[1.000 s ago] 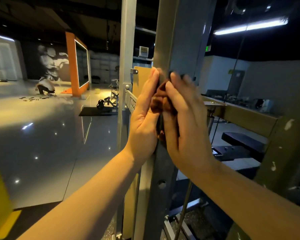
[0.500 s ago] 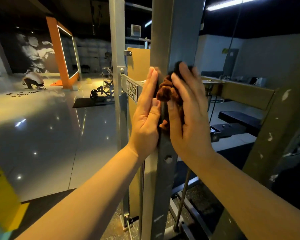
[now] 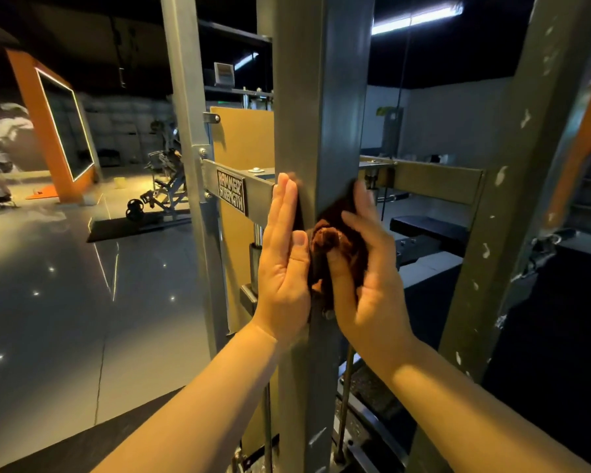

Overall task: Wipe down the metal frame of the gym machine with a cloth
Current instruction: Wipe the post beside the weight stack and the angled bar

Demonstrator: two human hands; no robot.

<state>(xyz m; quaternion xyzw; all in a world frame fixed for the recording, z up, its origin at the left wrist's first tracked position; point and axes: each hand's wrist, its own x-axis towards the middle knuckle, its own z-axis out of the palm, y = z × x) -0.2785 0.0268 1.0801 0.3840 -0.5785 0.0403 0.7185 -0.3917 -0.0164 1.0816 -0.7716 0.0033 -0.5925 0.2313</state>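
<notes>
On the frame post (image 3: 296,97), left fingers (image 3: 284,206) press flat; right fingers (image 3: 367,232) grip cloth (image 3: 328,237)

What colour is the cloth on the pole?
The cloth is dark reddish-brown; the head view shows it best.
</notes>
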